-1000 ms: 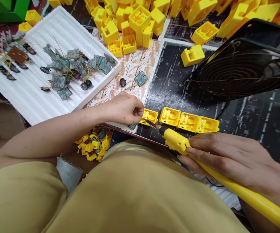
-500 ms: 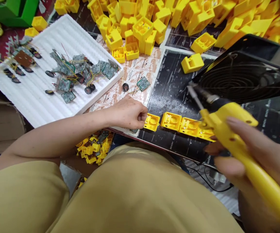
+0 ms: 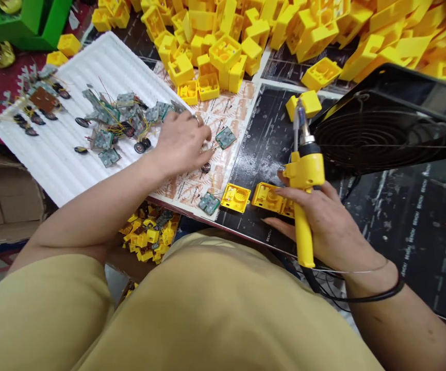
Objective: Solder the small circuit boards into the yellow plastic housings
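Observation:
My right hand (image 3: 325, 221) grips a yellow soldering gun (image 3: 303, 170), its metal tip pointing away from me and a black cord trailing from the handle. Below it is a row of yellow plastic housings (image 3: 267, 197), partly hidden by my hand. A separate open yellow housing (image 3: 235, 198) lies to the left, with a green circuit board (image 3: 209, 203) beside it. My left hand (image 3: 184, 141) reaches over the foam sheet's right edge, fingers bent and thumb apart. Close to its thumb are a small round speaker (image 3: 206, 168) and a wired circuit board (image 3: 226, 137).
A white foam sheet (image 3: 102, 56) carries several wired boards and speakers. Yellow housings (image 3: 223, 51) are heaped at the back. A black fan (image 3: 381, 123) stands at right, a green bin (image 3: 25, 23) at far left. Below the table edge is a box of yellow parts (image 3: 145, 237).
My left hand has moved from the single housing up and left to the loose speaker and board. My right hand has brought the soldering gun left over the housing row, turning it more upright.

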The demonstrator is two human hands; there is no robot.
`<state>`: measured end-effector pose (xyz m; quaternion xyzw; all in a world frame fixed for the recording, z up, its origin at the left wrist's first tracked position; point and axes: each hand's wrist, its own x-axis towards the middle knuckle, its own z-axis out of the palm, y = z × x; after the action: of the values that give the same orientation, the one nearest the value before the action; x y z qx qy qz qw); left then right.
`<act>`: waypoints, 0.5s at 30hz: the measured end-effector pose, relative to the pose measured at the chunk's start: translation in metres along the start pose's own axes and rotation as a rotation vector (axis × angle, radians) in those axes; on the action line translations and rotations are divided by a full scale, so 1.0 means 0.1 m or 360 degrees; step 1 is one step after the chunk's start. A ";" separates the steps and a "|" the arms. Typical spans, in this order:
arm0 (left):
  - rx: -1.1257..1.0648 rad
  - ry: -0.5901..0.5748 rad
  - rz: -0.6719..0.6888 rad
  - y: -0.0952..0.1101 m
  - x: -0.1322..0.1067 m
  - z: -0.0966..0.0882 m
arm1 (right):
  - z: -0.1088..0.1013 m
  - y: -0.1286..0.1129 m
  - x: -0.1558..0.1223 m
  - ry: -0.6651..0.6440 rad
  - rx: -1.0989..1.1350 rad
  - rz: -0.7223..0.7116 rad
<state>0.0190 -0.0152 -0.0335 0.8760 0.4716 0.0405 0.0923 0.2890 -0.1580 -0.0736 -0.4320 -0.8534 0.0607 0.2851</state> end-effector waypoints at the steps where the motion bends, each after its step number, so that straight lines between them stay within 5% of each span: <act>1: 0.0075 -0.0005 0.0019 -0.04 0.02 0.05 | 0.01 0.00 0.01 0.0005 0.0000 -0.0011; 4: 0.0002 0.0023 0.0146 -0.09 0.05 0.10 | -0.01 -0.02 0.07 0.0024 0.0015 -0.0017; 9: -0.0350 -0.0169 0.0305 0.04 0.04 -0.15 | -0.13 -0.09 0.39 0.0163 0.0051 0.0001; 15: -0.0871 -0.0145 0.0403 0.27 -0.10 -0.31 | 0.02 -0.18 0.64 0.0412 0.0084 0.0128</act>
<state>0.0306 -0.0347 0.0022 0.8714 0.3255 0.1380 0.3400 0.2462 -0.1196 -0.0411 -0.4624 -0.7898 0.0382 0.4013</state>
